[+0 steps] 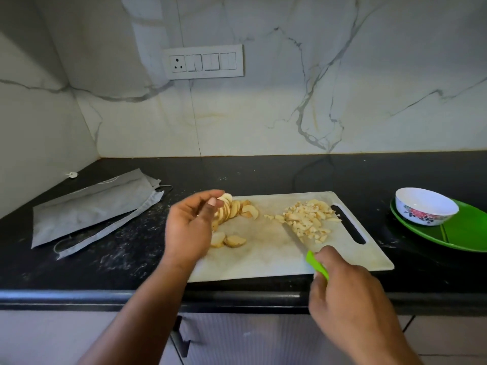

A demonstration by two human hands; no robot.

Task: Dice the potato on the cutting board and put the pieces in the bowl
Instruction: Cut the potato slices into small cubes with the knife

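Observation:
A pale cutting board (266,256) lies on the black counter. Potato slices (234,208) sit fanned at its far left, with two more slices (228,240) nearer me. A heap of diced potato (309,217) lies at the board's right, by the handle slot. My left hand (189,227) hovers over the slices, fingers loosely curled, holding nothing that I can see. My right hand (342,288) grips the green handle of a knife (317,264), whose blade reaches toward the diced heap. The white flowered bowl (425,206) stands empty at the right.
The bowl rests on a green plate (463,233) at the right edge. A grey pouch (89,209) lies on the counter to the left. The marble wall with a switch panel (203,61) stands behind. The counter's front edge runs just below the board.

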